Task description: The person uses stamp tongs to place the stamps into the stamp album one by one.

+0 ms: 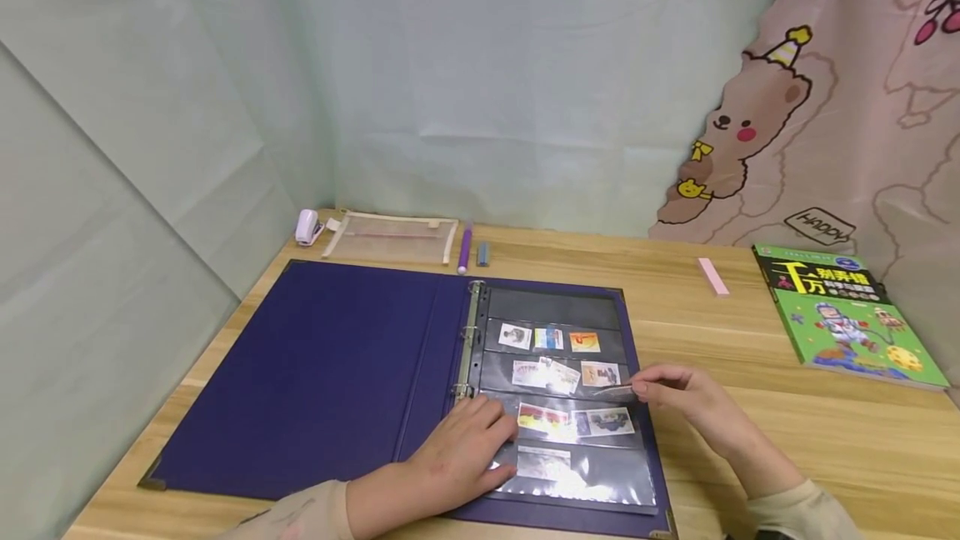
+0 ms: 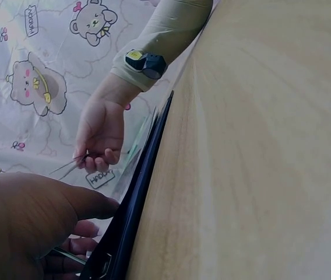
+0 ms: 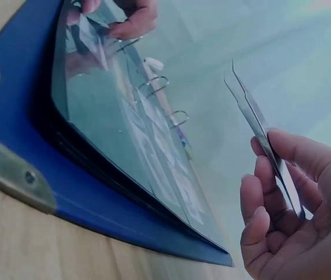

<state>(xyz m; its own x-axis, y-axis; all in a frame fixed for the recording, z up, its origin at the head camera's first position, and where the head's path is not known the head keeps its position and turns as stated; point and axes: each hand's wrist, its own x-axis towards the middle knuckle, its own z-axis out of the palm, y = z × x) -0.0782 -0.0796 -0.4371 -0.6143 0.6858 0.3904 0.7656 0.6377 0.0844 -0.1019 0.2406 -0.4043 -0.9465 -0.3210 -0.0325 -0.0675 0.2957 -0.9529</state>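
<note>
A dark blue ring binder (image 1: 337,373) lies spread on the table, with a black pocket page (image 1: 555,307) on its right side. Several stamps, among them an orange stamp (image 1: 585,342), sit in the page's clear strips. My left hand (image 1: 461,450) rests on the page's lower left, near the rings, with its fingers loosely bent. Metal tweezers (image 3: 259,125) with bent tips are pinched in my right hand (image 3: 296,204). In the head view they point left over the page's right edge. Their tips stand apart in the right wrist view, with no stamp between them.
Behind the binder lie a light purple stapler (image 1: 307,227), a mesh zip pouch (image 1: 393,238), a purple pen (image 1: 465,250) and a small grey-blue block (image 1: 483,254). To the right are a pink bar (image 1: 712,276) and a green book (image 1: 847,315). Cloth walls border the table.
</note>
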